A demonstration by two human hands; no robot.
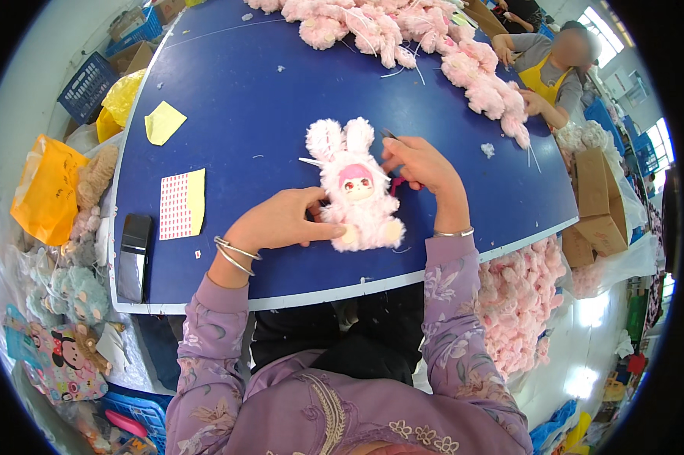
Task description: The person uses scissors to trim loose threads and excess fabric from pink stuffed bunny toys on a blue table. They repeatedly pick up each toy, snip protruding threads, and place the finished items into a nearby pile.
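A pink plush bunny doll (361,216) with long upright ears and a small doll face lies face up near the table's front edge. My left hand (289,218) holds it by its lower left side, thumb over a cream foot and fingers along the body. Beside the doll's head, my right hand (421,165) is closed on a small tool with a dark tip (389,134) and a magenta handle (396,184); it looks like scissors, mostly hidden by the fingers. A thin white strip (309,161) sticks out left of the doll's neck.
Pink plush dolls (402,30) lie heaped at the far side, where a co-worker (558,68) sits. A sticker sheet (181,205), yellow paper (163,123) and a dark phone (135,254) lie left. More pink plush (516,303) and a cardboard box (603,201) stand right.
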